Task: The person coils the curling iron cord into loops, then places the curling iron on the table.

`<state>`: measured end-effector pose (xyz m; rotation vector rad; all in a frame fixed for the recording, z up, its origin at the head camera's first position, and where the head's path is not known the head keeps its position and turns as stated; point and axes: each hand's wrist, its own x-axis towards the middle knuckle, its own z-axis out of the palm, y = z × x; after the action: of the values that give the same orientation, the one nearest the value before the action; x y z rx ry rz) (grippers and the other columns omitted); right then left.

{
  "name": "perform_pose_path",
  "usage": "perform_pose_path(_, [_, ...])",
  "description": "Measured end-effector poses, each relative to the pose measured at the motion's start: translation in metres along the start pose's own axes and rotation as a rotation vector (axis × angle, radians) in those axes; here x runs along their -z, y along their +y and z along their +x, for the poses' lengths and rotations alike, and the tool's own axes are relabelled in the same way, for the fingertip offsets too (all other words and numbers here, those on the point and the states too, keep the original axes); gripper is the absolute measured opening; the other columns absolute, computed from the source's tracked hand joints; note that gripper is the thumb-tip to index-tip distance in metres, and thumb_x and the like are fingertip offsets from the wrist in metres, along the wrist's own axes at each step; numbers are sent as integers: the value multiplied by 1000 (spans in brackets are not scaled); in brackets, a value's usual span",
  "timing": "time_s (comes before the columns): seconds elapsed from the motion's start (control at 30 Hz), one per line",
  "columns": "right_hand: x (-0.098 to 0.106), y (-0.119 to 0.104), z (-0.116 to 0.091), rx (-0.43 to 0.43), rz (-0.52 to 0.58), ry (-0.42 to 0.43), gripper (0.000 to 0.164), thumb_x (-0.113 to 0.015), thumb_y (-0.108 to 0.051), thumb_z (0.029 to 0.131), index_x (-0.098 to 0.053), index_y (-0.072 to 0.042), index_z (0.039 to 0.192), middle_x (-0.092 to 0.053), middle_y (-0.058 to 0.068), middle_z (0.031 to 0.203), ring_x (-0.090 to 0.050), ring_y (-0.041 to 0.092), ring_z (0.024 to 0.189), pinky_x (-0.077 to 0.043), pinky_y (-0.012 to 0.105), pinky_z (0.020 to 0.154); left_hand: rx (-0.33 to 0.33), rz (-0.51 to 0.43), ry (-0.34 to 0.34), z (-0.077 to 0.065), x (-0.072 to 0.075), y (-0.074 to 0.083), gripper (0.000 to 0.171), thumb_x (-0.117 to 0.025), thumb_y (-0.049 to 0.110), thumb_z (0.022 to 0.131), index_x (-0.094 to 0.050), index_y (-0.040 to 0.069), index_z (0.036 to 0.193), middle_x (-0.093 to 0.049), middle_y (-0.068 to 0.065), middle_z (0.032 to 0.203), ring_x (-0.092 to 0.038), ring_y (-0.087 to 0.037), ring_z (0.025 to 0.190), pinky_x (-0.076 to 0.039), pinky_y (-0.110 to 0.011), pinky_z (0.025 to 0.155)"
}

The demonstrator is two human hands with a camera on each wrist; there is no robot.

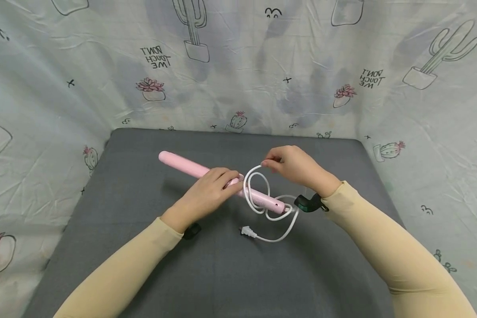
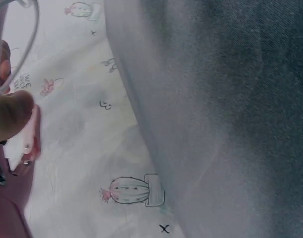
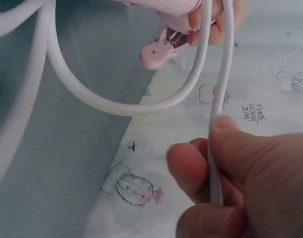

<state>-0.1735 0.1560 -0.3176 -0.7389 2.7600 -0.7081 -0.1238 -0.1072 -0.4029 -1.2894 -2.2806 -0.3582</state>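
Pink, the styling iron (image 1: 184,165) slants through the centre of the head view, over the gray counter (image 1: 175,282). White cord (image 1: 280,239) crosses its handle in loose loops; those slack turns could slip or snag the plug (image 1: 248,231), lower centre, if tension is lost. The left hand (image 1: 210,191) grips the iron mid-length; the right hand (image 1: 295,164) pinches the cord narrowly, thumb against fingers.

Pink hair iron (image 1: 188,167) slanted over grey table (image 1: 222,274), white cord (image 3: 139,109) loosely looped
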Motion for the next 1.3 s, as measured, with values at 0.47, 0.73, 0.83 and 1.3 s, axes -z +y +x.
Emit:
perform_pose_path(0.47, [-2, 2, 1, -53, 116, -261, 29, -53, -37, 100, -69, -14, 92, -62, 3, 80, -43, 17, 56, -38, 33, 54, 7, -101, 75, -12, 4, -11, 44, -68, 8, 90, -55, 18, 131, -56, -1, 124, -53, -22, 112, -40, -38, 96])
perform_pose_path(0.73, [7, 14, -9, -85, 502, -335, 25, -49, -28, 103, -61, -14, 120, -53, 10, 78, -40, 19, 57, -38, 34, 55, 196, -283, 156, -29, 11, -23, 64, -74, 0, 81, -49, 14, 138, -52, -7, 127, -47, -28, 116, -36, -41, 100])
perform_pose_path(0.83, [1, 18, -9, -109, 598, -298, 26, -47, -29, 103, -59, -12, 119, -52, 14, 81, -39, 20, 56, -37, 36, 55, 276, -326, 190, -29, 14, -25, 68, -75, 1, 80, -45, 11, 140, -50, -9, 129, -45, -29, 117, -38, -43, 97])
perform_pose_path(1.3, [-41, 40, -30, -254, 1027, -228, 38, -46, -34, 103, -49, -2, 123, -41, 4, 77, -27, 15, 55, -35, 31, 58, 641, -203, 351, -28, 30, -47, 69, -70, 13, 86, -35, 14, 146, -48, -20, 122, -56, -26, 77, -50, -40, 66])
